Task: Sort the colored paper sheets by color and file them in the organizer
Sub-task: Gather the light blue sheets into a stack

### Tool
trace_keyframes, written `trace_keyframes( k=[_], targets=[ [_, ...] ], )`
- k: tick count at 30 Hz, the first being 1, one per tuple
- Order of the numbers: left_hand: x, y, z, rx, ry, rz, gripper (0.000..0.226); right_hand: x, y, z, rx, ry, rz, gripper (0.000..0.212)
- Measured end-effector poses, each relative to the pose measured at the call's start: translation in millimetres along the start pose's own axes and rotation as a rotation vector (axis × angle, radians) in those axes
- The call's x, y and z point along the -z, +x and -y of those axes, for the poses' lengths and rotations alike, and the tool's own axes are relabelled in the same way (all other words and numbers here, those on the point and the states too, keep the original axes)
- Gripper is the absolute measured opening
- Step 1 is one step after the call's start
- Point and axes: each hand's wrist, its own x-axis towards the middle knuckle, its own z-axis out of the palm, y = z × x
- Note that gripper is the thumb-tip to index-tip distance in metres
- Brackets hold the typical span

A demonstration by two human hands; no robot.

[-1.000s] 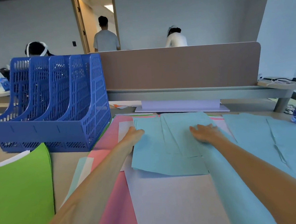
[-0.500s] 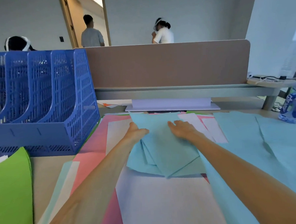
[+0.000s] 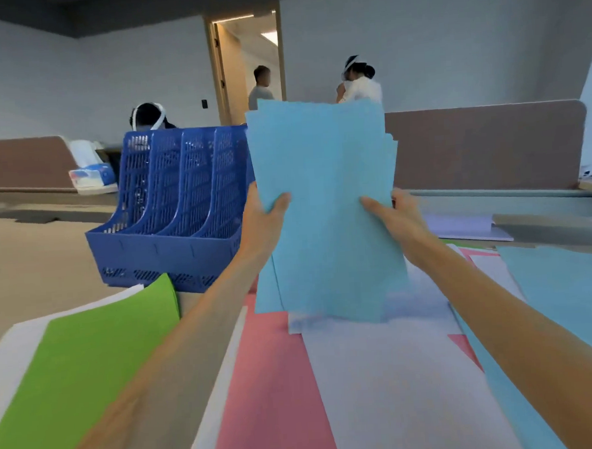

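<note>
A stack of light blue sheets (image 3: 324, 195) stands upright, its lower edge resting on the papers on the desk. My left hand (image 3: 262, 222) grips its left edge and my right hand (image 3: 399, 219) grips its right edge. The blue plastic organizer (image 3: 177, 210) with several upright slots sits just left of the stack, and its slots look empty. Pink sheets (image 3: 272, 380), white sheets (image 3: 399, 383) and more light blue sheets (image 3: 562, 289) lie flat on the desk. A green stack (image 3: 79, 366) lies at the near left.
A brown desk divider (image 3: 489, 145) runs behind the papers on the right. Bare desk top (image 3: 32, 258) lies left of the organizer. Three people are in the background near a doorway (image 3: 245, 65). A white packet (image 3: 91, 173) sits on the far left desk.
Both hands gathered the light blue sheets lying flat on the desk, then lifted them upright into one stack. The view has shifted, so the organizer appears closer to the centre.
</note>
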Motion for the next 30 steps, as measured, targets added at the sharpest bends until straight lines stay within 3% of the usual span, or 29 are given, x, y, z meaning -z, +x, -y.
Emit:
trace_keyframes(
  k=[4, 9, 14, 17, 20, 22, 26, 30],
  targets=[
    [15.6, -4.2, -24.8, -0.031, -0.050, -0.084, 0.022, -19.1, -16.0, 34.8, 0.215, 0.001, -0.060, 0.021],
    [25.3, -18.3, -22.9, -0.005, -0.006, -0.082, 0.027, -22.8, -37.4, 24.5, 0.179, 0.047, -0.094, 0.034],
    [25.3, -21.6, -26.2, -0.071, 0.019, -0.023, 0.018, -30.9, -44.4, 21.7, 0.213, -0.031, -0.099, 0.032],
    [26.5, -18.9, -40.1, -0.155, -0.006, -0.024, 0.021, -33.8, -43.1, 40.3, 0.286, -0.033, -0.166, 0.024],
    [34.5, -14.0, -38.2, -0.130, -0.118, -0.022, 0.029, -31.8, -40.9, 58.5, 0.349, 0.024, -0.202, 0.023],
    [36.3, -18.4, -21.4, -0.030, -0.054, -0.006, 0.025, -29.8, -40.8, 52.8, 0.317, 0.028, -0.187, 0.025],
    [28.4, -43.8, 13.0, 0.126, 0.115, 0.060, 0.017, -31.0, -55.5, -0.2, 0.085, -0.043, -0.130, 0.040],
    [21.4, -47.5, -4.3, 0.061, 0.134, 0.099, 0.021, -33.6, -55.5, -2.1, 0.105, -0.111, -0.186, 0.026]
  ],
)
